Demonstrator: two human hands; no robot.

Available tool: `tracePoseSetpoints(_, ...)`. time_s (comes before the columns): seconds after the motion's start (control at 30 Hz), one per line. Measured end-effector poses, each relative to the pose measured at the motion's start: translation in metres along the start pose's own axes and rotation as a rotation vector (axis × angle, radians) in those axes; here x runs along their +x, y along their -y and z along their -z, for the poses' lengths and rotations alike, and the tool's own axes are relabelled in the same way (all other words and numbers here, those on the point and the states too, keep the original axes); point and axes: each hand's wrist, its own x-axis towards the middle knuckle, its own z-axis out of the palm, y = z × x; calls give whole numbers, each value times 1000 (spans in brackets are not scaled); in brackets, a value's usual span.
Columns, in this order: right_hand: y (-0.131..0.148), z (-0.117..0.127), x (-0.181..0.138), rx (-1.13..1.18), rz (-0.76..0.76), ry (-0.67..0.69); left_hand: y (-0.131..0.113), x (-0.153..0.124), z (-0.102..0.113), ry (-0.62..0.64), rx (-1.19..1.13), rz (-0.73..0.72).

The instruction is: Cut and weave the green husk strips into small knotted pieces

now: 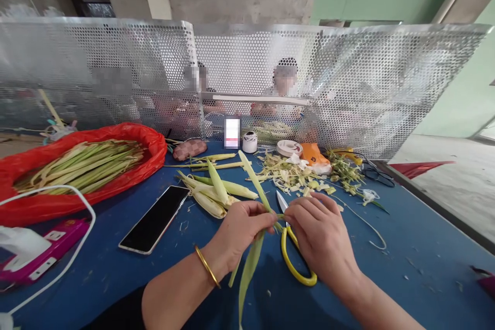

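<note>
Green, ribbony leaf (250, 265) in left hand (243, 224), yellow-looped steel scissors (285, 252)

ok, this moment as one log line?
left hand: holds leaf | right hand: pinches strip | scissors: on table, partly behind right hand | flat phone: on table

Under soft, diffuse light, the upright screen (232, 130) glares and edges stretch.
</note>
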Motion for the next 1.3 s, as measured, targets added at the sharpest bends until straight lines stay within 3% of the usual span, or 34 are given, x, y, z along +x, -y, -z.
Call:
tracePoseSetpoints(0.13,-8,1,2,113,-75,60,-1,1,2,-17,17,-31)
tracePoseSetpoints(0.23,-12,2,5,429,-234,170,-4,-2,4,36,84,-57)
tracePoseSetpoints(0.43,-2,-2,6,1197,-662,393,-6,-11,0,337,168,12)
tracePoseSetpoints(0.57,4,-7,3,1496,-790,370,-1,-13,-2,326,216,75)
tracePoseSetpoints(0.77,7,-8,4,1381,-841,177,-1,-18,-4,341,306,36)
tracePoseSetpoints(0.9,6,-9,5,1252,-834,181,-2,-19,-7,341,306,51)
tracePoseSetpoints(1.13,-5,1,7,990,-684,185,-3,-12,-3,254,73,49)
tracePoseSetpoints(1.3,2,12,2,599,-485,77,-4,-8,1,142,35,8)
